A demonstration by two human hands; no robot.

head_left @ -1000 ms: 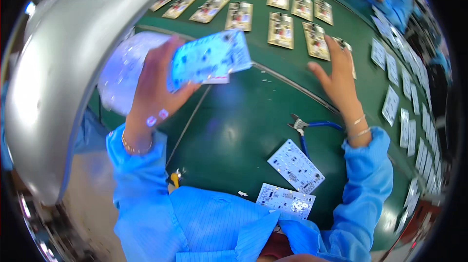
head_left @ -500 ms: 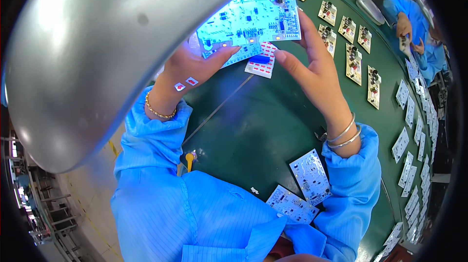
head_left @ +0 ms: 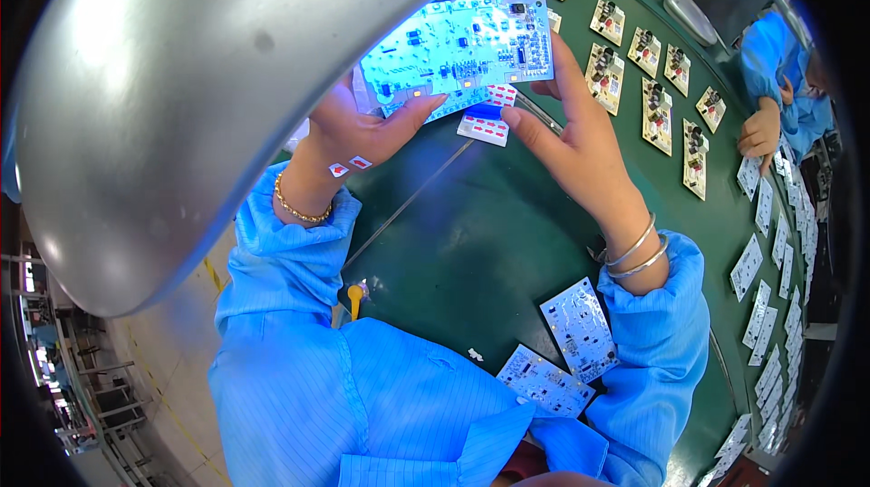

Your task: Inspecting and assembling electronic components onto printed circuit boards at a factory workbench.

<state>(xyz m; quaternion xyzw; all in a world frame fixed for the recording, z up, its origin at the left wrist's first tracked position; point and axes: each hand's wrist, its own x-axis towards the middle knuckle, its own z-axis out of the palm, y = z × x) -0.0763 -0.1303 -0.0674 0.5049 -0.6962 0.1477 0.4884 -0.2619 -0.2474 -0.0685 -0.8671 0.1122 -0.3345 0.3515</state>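
Observation:
Under a blue-lit lamp hood, a circuit board point(head_left: 453, 48) dotted with small dark parts is held up, tilted. My left hand point(head_left: 367, 129) grips it, thumb along the lower edge, other fingers hidden by the hood and board. A second circuit board point(head_left: 458, 106) shows partly beneath it. My right hand point(head_left: 575, 125) is by the board's right edge, index finger alongside it and thumb spread away. Below the boards lies a white sheet of red arrow stickers point(head_left: 488, 129) with a blue strip across it. Two such arrow stickers point(head_left: 349, 166) are stuck on the back of my left hand.
The large silver lamp hood point(head_left: 145, 125) fills the upper left. Two circuit boards point(head_left: 580, 328) lie near my right sleeve on the green table point(head_left: 435, 242). Several tan boards with tall components point(head_left: 657, 115) stand at far right. Beyond them, a co-worker's hand point(head_left: 759, 129) is over rows of white boards point(head_left: 746, 267).
The held board has shifted slightly down and left, and its glare has changed. At the right, the co-worker's hand has come down to the white boards, and another tan board now shows.

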